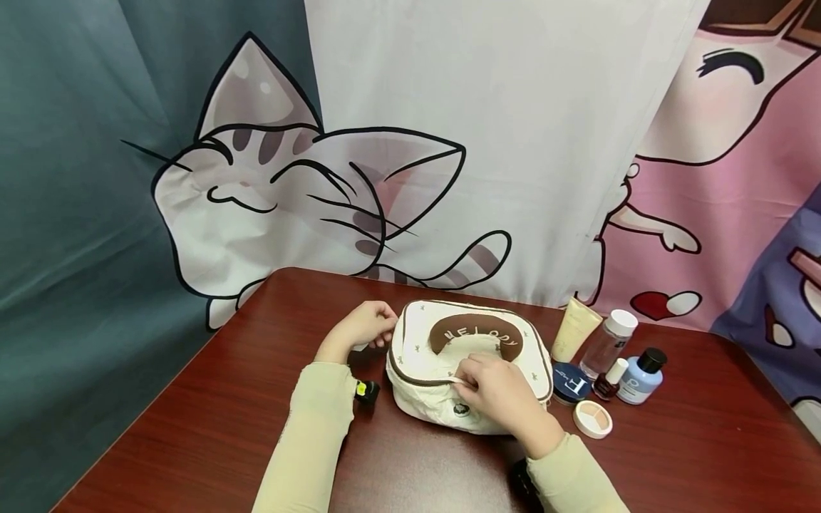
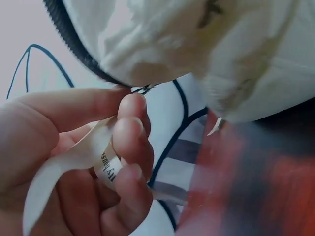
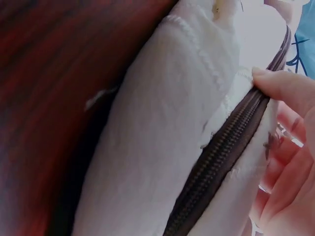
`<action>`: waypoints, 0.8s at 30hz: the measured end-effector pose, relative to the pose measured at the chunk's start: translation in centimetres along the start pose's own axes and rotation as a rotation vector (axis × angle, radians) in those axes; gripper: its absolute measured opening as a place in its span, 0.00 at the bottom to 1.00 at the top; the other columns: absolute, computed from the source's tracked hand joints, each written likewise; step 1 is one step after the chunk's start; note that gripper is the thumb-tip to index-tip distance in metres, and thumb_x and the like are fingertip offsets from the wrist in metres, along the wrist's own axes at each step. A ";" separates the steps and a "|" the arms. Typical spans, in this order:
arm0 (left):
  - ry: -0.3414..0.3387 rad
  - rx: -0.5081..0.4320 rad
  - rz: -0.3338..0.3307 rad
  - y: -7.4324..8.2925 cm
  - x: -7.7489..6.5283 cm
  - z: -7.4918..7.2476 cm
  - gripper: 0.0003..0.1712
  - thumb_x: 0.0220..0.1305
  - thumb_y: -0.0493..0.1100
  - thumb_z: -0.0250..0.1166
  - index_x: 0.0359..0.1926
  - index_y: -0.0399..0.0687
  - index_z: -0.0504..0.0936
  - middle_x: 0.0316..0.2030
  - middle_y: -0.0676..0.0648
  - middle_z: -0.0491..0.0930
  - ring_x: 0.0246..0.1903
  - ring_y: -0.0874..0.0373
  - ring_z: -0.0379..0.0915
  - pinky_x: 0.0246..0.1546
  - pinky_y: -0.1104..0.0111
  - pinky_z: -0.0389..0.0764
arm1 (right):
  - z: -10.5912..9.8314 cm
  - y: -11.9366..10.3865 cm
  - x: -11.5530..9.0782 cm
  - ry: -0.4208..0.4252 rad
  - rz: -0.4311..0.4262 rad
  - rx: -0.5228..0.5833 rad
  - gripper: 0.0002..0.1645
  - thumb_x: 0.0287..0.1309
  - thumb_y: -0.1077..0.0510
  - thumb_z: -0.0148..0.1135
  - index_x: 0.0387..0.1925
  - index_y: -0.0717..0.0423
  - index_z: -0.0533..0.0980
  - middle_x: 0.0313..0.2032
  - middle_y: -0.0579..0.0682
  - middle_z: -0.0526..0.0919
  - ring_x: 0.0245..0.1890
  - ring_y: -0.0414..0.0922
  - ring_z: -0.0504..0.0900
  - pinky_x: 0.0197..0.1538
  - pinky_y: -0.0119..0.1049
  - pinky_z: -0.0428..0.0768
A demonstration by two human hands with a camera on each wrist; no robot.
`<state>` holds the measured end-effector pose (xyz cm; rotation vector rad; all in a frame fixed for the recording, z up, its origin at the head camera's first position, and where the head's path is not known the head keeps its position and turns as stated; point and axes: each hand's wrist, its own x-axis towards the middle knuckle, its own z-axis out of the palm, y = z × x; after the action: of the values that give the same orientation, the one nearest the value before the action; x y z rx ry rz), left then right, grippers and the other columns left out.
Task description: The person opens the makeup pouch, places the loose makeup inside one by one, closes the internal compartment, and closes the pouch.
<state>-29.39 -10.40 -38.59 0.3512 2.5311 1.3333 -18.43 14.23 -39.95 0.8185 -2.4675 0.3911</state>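
Note:
A white cosmetic bag (image 1: 417, 342) with a brown patch on its lid stands on the table, its lid down. At the bag's left side, my left hand (image 1: 367, 326) pinches the small metal zipper pull (image 2: 142, 89). A pale printed ribbon (image 2: 47, 182) runs through that hand's curled fingers. My right hand (image 1: 497, 390) grips the lid's front edge, thumb on the seam beside the brown zipper (image 3: 221, 147) and fingers over the lid. Along the stretch seen in the right wrist view, the zipper teeth look joined. The bag's inside is hidden.
Right of the bag stand a cream tube (image 1: 574, 331), a clear bottle (image 1: 603, 353) with a white cap, a dark nail polish bottle (image 1: 609, 381) and a blue bottle (image 1: 638, 381). A navy round compact (image 1: 569, 383) and a concealer palette (image 1: 593, 419) sit nearer. Behind the table (image 1: 212, 427) hangs a printed curtain.

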 end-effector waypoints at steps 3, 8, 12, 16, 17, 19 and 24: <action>-0.022 0.059 0.022 0.1 -0.4 -0.5 0.05 0.64 0.38 0.56 0.33 0.40 0.76 0.16 0.47 0.73 0.14 0.59 0.67 0.16 0.70 0.71 | 0.1 0.1 0.1 0.005 0.037 0.021 0.20 0.39 0.58 0.69 0.14 0.43 0.64 0.16 0.33 0.57 0.18 0.33 0.60 0.20 0.27 0.59; -0.068 0.113 0.054 0.2 -1.1 -1.4 0.05 0.63 0.38 0.58 0.32 0.41 0.77 0.15 0.47 0.70 0.14 0.59 0.65 0.18 0.69 0.71 | 0.2 0.3 0.2 -0.005 0.113 0.047 0.19 0.40 0.59 0.67 0.14 0.41 0.64 0.14 0.33 0.56 0.15 0.32 0.60 0.19 0.27 0.59; -0.108 0.131 0.062 0.5 -1.9 -2.2 0.06 0.63 0.39 0.59 0.30 0.41 0.76 0.16 0.47 0.71 0.15 0.57 0.66 0.20 0.68 0.72 | 0.3 0.4 0.3 -0.006 0.145 0.045 0.18 0.40 0.59 0.67 0.15 0.41 0.65 0.13 0.33 0.57 0.15 0.33 0.60 0.19 0.28 0.60; -0.131 0.194 0.077 1.2 -2.7 -2.8 0.05 0.62 0.39 0.60 0.29 0.43 0.76 0.19 0.47 0.74 0.20 0.55 0.71 0.23 0.68 0.72 | 0.4 0.5 0.3 0.029 0.148 0.031 0.17 0.40 0.60 0.66 0.15 0.42 0.66 0.14 0.33 0.58 0.15 0.33 0.61 0.19 0.29 0.61; -0.134 0.216 0.083 1.5 -2.9 -2.9 0.05 0.62 0.39 0.60 0.29 0.43 0.77 0.20 0.47 0.75 0.21 0.55 0.71 0.23 0.67 0.72 | 0.4 0.5 0.3 0.039 0.149 0.030 0.17 0.39 0.60 0.67 0.15 0.42 0.66 0.14 0.34 0.59 0.15 0.33 0.61 0.19 0.29 0.61; -0.133 0.265 0.091 1.9 -3.2 -3.1 0.05 0.61 0.40 0.60 0.28 0.45 0.77 0.22 0.48 0.75 0.22 0.55 0.71 0.22 0.67 0.71 | 0.5 0.5 0.4 0.054 0.152 0.028 0.16 0.39 0.60 0.67 0.15 0.42 0.66 0.15 0.34 0.60 0.16 0.33 0.61 0.19 0.29 0.61; -0.135 0.349 0.095 3.0 -4.2 -3.3 0.06 0.60 0.40 0.61 0.26 0.46 0.76 0.22 0.46 0.75 0.17 0.59 0.65 0.20 0.68 0.67 | 0.6 0.4 0.5 0.079 0.185 0.035 0.17 0.42 0.60 0.66 0.15 0.42 0.66 0.16 0.35 0.62 0.16 0.34 0.62 0.20 0.29 0.62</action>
<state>-26.27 -12.62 -33.79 0.6144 2.6535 0.8576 -19.27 14.05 -40.17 0.5785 -2.4755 0.5233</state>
